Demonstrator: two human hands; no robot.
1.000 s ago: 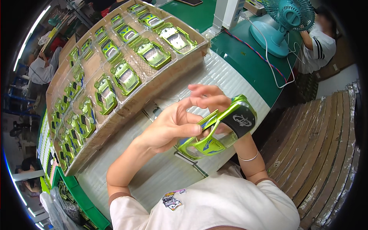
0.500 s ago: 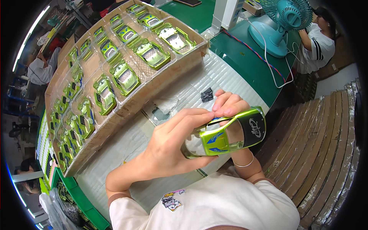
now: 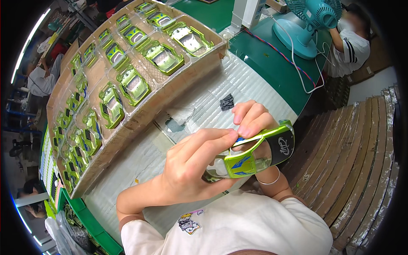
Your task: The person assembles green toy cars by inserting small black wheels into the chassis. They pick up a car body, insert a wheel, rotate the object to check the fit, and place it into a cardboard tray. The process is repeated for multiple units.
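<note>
Glossy green toy car shell [image 3: 242,164] held in front of the torso: left hand [image 3: 189,163] pinching across it, right hand [image 3: 255,117] clasping the upper side edge, its thumb hidden; uneven fingertip pressure could bend a thin window pillar or slip and scuff the paint. Beyond, black plastic parts [image 3: 227,102] lie loose on the tabletop [image 3: 259,87], short of the cardboard tray [image 3: 170,91]; a brushing hand could scatter them.
</note>
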